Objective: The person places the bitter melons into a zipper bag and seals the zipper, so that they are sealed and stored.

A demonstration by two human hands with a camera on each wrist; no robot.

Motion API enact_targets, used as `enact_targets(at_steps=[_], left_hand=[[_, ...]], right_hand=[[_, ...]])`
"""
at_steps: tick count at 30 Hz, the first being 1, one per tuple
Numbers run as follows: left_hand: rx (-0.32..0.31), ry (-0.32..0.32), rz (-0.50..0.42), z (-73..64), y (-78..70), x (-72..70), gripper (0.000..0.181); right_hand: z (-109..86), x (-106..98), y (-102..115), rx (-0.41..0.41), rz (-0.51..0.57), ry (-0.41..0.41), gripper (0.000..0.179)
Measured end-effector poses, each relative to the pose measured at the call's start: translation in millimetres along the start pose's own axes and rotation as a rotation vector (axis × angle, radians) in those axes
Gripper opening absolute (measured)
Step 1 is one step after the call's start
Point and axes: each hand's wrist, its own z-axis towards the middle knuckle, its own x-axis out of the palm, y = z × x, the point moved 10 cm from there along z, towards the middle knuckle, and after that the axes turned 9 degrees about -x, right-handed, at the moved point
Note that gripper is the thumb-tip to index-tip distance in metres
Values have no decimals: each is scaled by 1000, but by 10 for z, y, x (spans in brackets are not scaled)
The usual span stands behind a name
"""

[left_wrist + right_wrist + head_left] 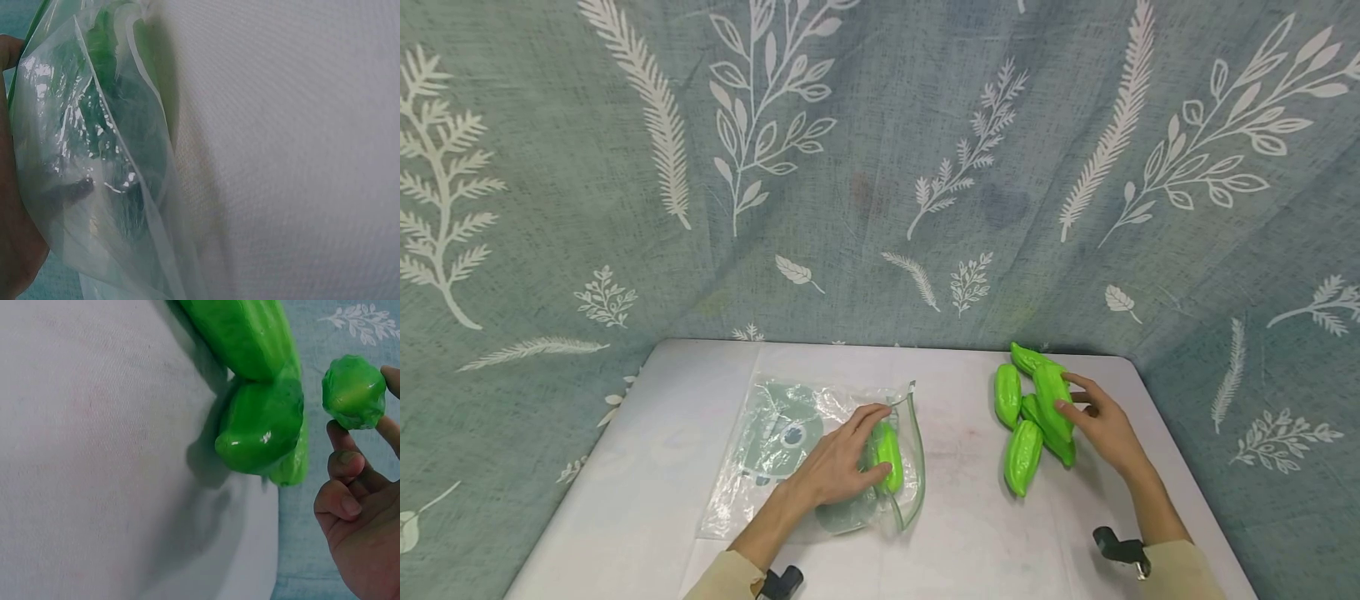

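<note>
Beige fabric sleeves (1180, 573) and black angular devices (1116, 547) are sitting at the wrists, just behind the hands. The left hand (835, 467) is arching over a clear plastic bag with a green-edged mouth (726, 504); whether it is gripping, I cannot tell. A bright green, oblong ridged gourd (890, 458) is lying between its thumb and fingers, at the bag's mouth. Left of that hand, a teal print (775, 417) is showing, any lettering too small to read. Well to its right, the right hand (1108, 429) is pinching a glossy green ridged gourd (354, 392). Two shorter green gourds (1022, 458) are lying left of the right hand on the white cloth-covered table (962, 525). Beyond both hands, blue-grey leaf-patterned fabric (850, 200) is hanging.
</note>
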Motion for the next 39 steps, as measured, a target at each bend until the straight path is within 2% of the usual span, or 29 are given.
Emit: enact_targets(at_steps=[7, 15, 39], left_hand=[[6, -10, 5, 5, 0, -5, 85], [11, -5, -4, 11, -11, -6, 84], [4, 5, -10, 1, -26, 14, 83]], right_hand=[[17, 39, 88, -14, -24, 2, 66], [44, 112, 169, -55, -2, 15, 64], [82, 329, 361, -80, 28, 64, 62]])
